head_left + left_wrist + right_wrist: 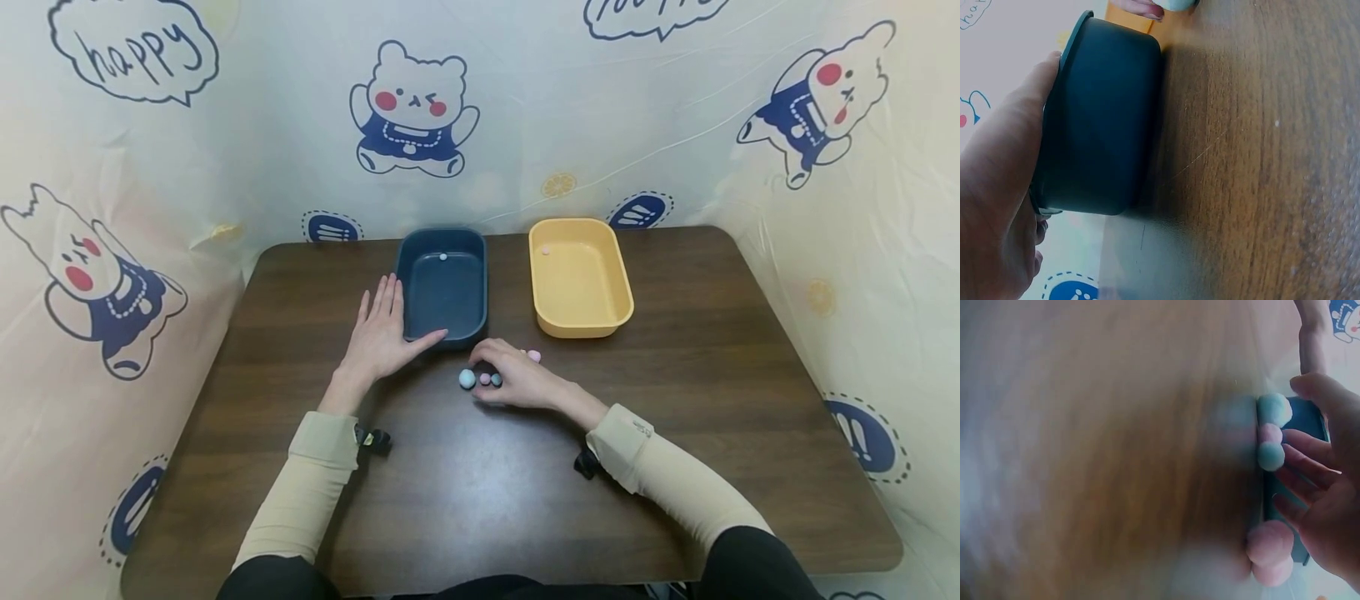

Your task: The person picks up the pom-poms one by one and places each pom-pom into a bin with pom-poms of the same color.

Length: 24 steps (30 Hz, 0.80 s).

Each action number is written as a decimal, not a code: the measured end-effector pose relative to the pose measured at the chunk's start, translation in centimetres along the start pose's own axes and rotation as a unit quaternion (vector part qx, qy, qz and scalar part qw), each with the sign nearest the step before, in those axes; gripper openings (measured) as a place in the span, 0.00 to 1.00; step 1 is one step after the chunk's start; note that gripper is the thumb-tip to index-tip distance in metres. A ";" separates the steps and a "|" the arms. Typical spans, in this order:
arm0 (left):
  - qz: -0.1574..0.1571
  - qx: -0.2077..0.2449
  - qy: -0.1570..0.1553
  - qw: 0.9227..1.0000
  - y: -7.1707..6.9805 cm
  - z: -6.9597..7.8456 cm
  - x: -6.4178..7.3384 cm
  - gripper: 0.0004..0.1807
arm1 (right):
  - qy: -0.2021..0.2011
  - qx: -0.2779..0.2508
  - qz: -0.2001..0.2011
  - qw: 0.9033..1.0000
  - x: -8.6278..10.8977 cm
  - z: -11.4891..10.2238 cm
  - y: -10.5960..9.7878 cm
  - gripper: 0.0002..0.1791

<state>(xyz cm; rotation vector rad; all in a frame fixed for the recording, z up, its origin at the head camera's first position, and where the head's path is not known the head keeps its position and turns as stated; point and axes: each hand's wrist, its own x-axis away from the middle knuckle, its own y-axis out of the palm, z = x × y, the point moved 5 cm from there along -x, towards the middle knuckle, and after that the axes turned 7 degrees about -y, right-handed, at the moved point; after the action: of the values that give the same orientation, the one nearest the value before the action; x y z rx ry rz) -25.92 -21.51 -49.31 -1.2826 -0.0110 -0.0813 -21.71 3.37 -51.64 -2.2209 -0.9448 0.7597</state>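
My left hand (377,333) rests along the near-left side of a dark blue bin (442,300), fingers straight and thumb spread across its front edge. In the left wrist view, the thumb lies against the bin's rim. The right hand (528,382) curves loosely around a short row of soft balls on the table: a light blue ball (467,379), a small pink ball (484,379) and a small teal ball (497,380). Its fingertips are close to them in the right wrist view, without a visible pinch. Pink balls (534,356) lie behind this hand.
A yellow bin (581,287) stands to the right of the blue one, with a small pinkish ball (546,251) inside. A small pale ball (443,257) lies in the blue bin. Printed cloth (517,142) hangs behind the brown table (712,375).
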 end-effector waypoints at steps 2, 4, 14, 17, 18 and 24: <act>-0.001 0.000 0.000 1.000 0.0 0.0 0.0 0.75 | -0.002 0.003 -0.001 1.000 -0.1 0.1 0.3 0.21; -0.003 0.002 0.000 1.000 0.0 0.0 0.0 0.74 | 0.012 0.002 -0.007 1.000 -0.2 -0.5 0.2 0.21; -0.009 0.003 -0.001 1.000 -0.2 0.0 0.1 0.74 | 0.019 0.010 -0.006 1.000 -0.7 0.5 0.9 0.22; -0.010 0.004 -0.001 1.000 -0.2 0.0 0.1 0.74 | 0.018 0.009 0.010 1.000 -0.7 2.1 1.8 0.20; -0.010 0.003 0.000 1.000 -0.2 0.0 0.1 0.74 | 0.025 0.009 0.013 1.000 -0.7 2.2 1.8 0.19; -0.007 0.005 0.003 1.000 -0.2 0.0 0.1 0.74 | 0.032 0.014 0.023 0.999 -1.0 4.5 3.0 0.17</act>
<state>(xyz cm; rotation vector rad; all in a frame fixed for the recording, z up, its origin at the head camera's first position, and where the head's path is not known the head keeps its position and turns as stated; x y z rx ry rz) -25.86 -21.55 -49.15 -1.2715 -0.0164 -0.0970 -24.21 2.25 -56.45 -2.2355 -0.8503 0.7132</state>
